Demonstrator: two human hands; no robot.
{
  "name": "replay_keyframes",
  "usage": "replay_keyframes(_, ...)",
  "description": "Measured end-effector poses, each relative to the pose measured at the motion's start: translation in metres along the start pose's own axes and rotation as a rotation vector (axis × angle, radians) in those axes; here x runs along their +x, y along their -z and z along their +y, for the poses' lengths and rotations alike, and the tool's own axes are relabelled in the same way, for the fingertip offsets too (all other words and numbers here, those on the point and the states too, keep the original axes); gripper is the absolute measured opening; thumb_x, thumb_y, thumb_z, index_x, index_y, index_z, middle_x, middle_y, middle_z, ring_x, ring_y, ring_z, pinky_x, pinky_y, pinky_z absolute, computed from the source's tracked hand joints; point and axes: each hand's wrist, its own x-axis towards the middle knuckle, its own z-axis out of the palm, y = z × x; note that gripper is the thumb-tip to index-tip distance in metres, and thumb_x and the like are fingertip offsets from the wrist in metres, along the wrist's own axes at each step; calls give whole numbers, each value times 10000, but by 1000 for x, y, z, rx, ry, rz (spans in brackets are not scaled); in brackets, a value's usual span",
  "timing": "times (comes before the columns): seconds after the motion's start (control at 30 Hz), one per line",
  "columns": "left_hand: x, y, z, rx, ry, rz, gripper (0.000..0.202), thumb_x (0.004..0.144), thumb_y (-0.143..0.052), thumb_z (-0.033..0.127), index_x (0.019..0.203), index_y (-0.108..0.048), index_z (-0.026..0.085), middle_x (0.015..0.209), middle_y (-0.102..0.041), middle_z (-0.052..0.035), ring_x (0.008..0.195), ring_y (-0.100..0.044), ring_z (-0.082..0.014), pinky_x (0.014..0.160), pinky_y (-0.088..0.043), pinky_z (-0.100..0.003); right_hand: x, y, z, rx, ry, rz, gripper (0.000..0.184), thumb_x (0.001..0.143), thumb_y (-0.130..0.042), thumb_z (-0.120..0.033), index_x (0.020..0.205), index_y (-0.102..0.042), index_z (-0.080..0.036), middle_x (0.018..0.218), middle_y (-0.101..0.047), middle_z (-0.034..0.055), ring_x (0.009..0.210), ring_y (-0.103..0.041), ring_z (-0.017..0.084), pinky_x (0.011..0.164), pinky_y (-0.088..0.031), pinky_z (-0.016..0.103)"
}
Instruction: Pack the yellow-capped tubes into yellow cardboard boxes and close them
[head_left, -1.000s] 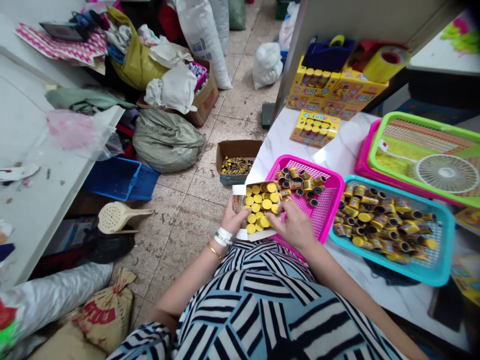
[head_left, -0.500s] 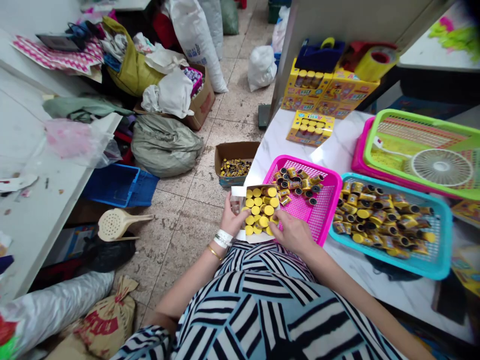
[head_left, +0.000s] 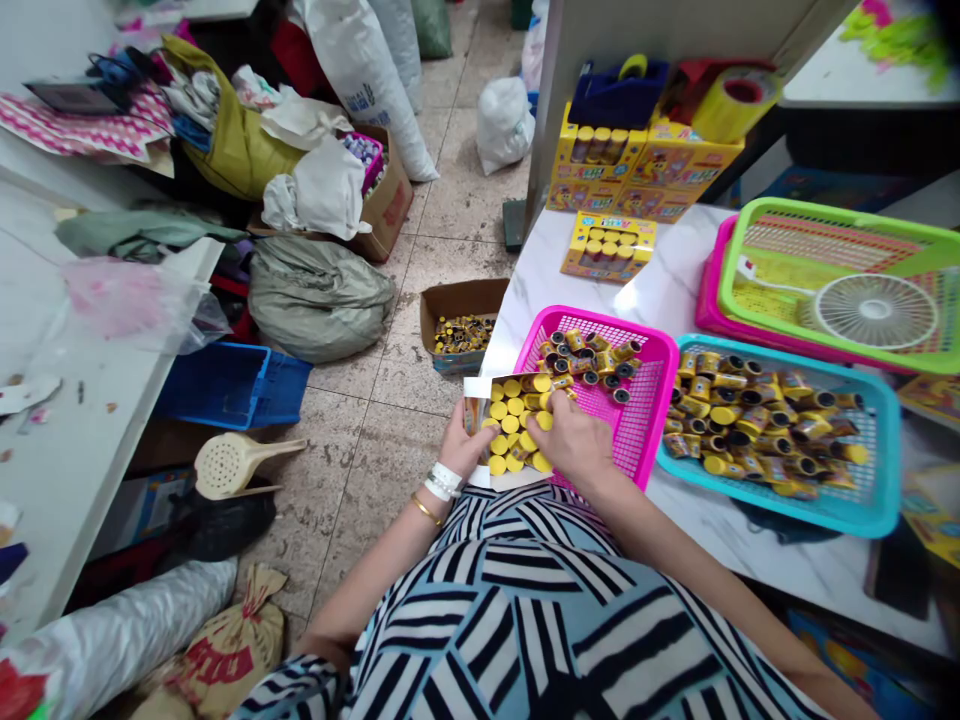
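My left hand (head_left: 461, 445) grips the left side of a small open box (head_left: 510, 425) packed with several yellow-capped little bottles, held at the table's near edge. My right hand (head_left: 574, 440) lies over the box's right part, fingers curled on the bottles there; whether it pinches one is hidden. Just behind the box, a pink basket (head_left: 645, 425) holds several loose bottles. To its right a teal basket (head_left: 874, 505) is full of more bottles.
Yellow display boxes (head_left: 607, 245) stand at the back of the white table (head_left: 795, 575). A green tray with a small fan (head_left: 874, 310) sits on a pink one at right. A cardboard box of bottles (head_left: 457, 320), bags and a blue crate (head_left: 225, 385) crowd the floor.
My right hand has shifted up over the box's right side, covering more bottles. The view has drifted slightly, so everything sits a little lower-left.
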Motion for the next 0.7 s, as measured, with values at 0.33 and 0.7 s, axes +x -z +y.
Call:
replay_keyframes(0.33,3,8,-8,32,7,-15,737,698,-755,301,1359,-453,178,1300,-602,-114,1167,-580,-272,1043,-430,-426,1,0,24,380,-44,172,405,837,-571,-572,802,-665,-180,884,-648,75,679,-560,166,545,-344,261)
replay_keyframes(0.7,2,1,1,28,23,-68,673,723,-736,310,1326,-472,172,1219,-640,-100,1093,-610,-255,975,-478,-398,-11,37,12,368,163,-212,288,842,-610,-459,958,-702,-212,871,-694,54,785,-624,196,672,-444,282)
